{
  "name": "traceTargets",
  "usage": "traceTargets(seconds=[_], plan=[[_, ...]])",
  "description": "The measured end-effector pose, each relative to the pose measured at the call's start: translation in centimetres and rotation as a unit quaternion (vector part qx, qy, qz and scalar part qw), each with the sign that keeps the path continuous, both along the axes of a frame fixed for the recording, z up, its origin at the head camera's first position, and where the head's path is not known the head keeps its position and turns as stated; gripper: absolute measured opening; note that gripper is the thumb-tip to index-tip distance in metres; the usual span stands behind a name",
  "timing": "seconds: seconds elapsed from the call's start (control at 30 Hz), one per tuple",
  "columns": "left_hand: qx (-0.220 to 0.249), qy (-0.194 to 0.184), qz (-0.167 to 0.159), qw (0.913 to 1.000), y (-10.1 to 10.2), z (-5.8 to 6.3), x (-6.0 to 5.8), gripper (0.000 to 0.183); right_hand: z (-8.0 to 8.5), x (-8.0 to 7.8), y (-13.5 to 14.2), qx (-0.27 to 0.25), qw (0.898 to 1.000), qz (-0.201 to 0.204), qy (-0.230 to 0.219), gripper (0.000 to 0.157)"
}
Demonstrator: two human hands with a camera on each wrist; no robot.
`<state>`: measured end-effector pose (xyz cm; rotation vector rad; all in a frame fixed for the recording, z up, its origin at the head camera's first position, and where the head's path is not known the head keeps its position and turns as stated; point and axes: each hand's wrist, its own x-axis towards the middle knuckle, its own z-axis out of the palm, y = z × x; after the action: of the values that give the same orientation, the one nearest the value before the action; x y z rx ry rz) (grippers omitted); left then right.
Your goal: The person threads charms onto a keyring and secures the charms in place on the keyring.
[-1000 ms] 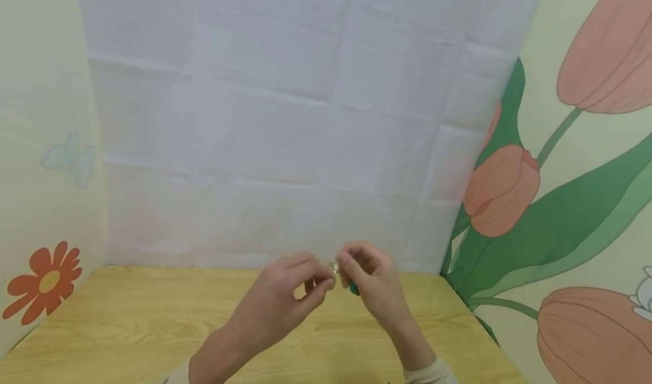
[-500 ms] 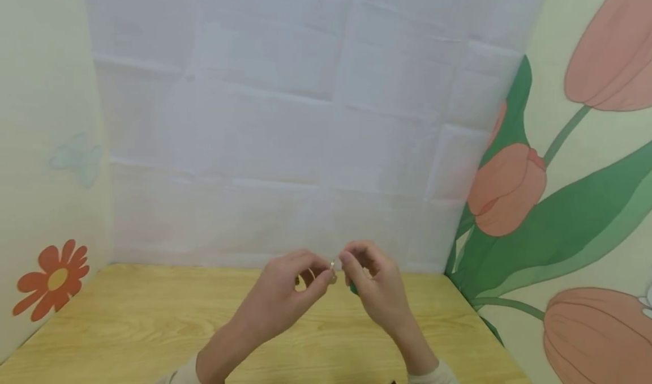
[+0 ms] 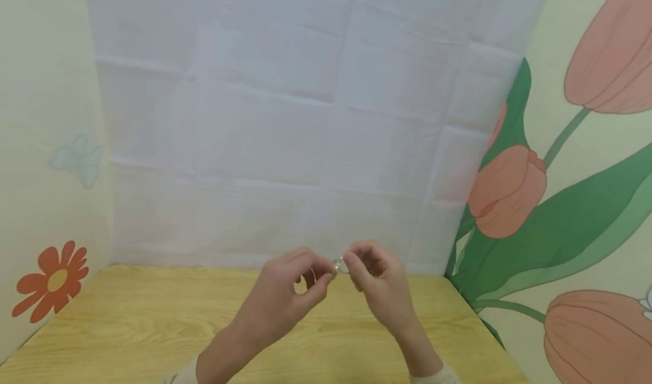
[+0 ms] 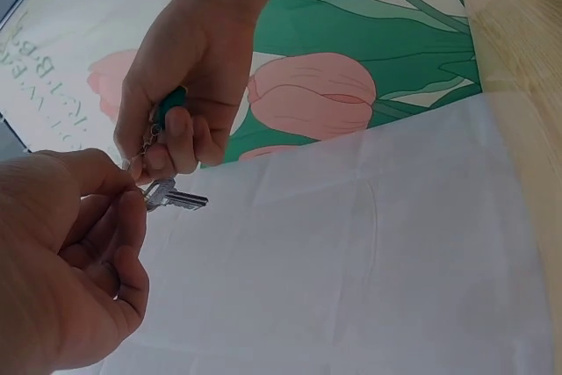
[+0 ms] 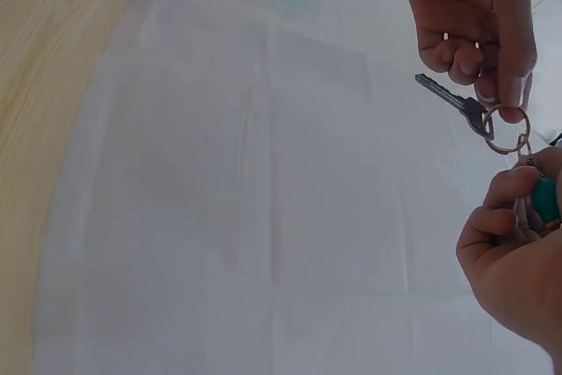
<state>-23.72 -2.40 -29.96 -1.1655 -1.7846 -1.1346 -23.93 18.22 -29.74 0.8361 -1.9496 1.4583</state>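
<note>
In the head view my left hand (image 3: 287, 288) and right hand (image 3: 379, 285) meet above the wooden table. The left thumb and fingertips pinch a metal key ring (image 5: 505, 153), seen best in the right wrist view. From the ring hangs a silver key (image 5: 452, 97), which sticks out below the left fingers. A short chain (image 4: 149, 139) links the ring to a green fob (image 5: 545, 198). The right hand holds the fob and chain in its curled fingers, its thumb and fingertips close to the ring. Part of the fob is hidden by those fingers.
The wooden table (image 3: 168, 327) spreads beneath both hands. Behind it hangs a creased white sheet (image 3: 265, 140). Side panels flank the table, with a red flower (image 3: 51, 282) at left and pink tulips (image 3: 509, 191) at right.
My right hand has turned a little and shifted slightly right, and the green fob no longer shows beneath it in the head view. The ring now shows between the fingertips. The left hand barely moved.
</note>
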Motion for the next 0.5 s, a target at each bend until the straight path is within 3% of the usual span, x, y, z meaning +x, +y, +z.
traceTargets(seconds=[0.27, 0.5], plan=[[0.009, 0.022, -0.020, 0.9995, 0.01, 0.16, 0.24, 0.023, 0.10, -0.20, 0.30, -0.025, 0.999, 0.038, -0.023, 0.006], [0.011, 0.033, -0.019, 0.9992, 0.03, 0.25, 0.61, 0.021, 0.12, -0.19, 0.33, -0.044, 0.997, 0.035, -0.055, 0.014]])
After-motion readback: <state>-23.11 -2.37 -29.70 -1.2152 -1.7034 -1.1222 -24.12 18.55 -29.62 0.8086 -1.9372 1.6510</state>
